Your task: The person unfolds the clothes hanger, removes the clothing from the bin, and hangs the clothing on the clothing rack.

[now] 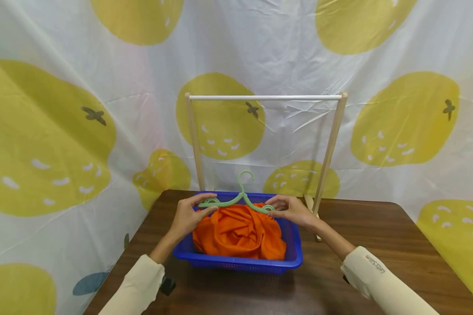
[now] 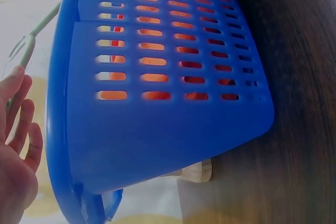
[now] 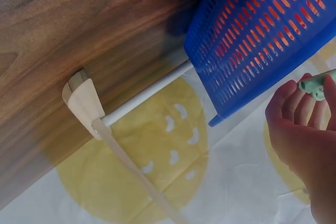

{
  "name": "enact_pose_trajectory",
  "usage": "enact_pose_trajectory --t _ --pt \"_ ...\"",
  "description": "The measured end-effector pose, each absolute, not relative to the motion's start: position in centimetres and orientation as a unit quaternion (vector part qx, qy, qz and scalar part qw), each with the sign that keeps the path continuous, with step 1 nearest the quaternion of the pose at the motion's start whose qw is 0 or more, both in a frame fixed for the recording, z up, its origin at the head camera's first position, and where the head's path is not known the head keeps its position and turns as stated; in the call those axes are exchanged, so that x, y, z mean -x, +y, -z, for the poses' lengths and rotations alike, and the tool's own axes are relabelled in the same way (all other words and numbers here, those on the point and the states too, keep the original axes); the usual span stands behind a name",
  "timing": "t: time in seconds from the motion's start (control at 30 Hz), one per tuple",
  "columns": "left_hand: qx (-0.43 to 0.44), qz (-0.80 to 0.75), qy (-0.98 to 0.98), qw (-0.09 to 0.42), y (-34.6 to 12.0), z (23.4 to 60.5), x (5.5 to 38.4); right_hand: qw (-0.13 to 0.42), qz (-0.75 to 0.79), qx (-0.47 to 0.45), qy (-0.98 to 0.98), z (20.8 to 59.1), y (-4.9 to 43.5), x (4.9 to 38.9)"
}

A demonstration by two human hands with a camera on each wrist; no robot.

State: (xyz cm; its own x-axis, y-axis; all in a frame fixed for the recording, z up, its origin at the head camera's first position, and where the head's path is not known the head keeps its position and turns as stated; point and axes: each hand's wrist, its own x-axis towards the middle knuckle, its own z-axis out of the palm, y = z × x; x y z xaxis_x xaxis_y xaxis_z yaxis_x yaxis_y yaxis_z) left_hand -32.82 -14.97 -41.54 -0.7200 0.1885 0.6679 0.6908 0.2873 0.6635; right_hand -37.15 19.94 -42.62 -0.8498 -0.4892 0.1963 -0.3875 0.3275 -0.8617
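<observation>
A light green clothes hanger is held up over the basket, its hook pointing upward. My left hand pinches the hanger's left end between thumb and fingers. At the other end, the right hand grips the hanger the same way; in the right wrist view a green tip shows between its fingers. Beneath the hanger, a crumpled orange cloth fills the blue plastic basket. The slotted basket wall takes up most of the left wrist view, with the left hand beside its rim.
Behind the basket stands a rack with wooden posts and a white top bar. Its wooden foot rests on the brown table. A curtain printed with yellow fruit hangs behind and to the left.
</observation>
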Motion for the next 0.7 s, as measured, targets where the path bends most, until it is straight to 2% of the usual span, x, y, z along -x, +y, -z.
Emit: enact_pose_trajectory --t 0.3,0.7 --pt "0.304 0.516 -0.762 0.246 -14.4 41.1 32.7 0.034 0.479 0.300 0.824 40.9 18.3 37.4" --pt "0.301 0.503 -0.773 0.243 -14.1 43.8 35.0 0.008 0.470 0.298 0.831 40.0 15.3 37.4"
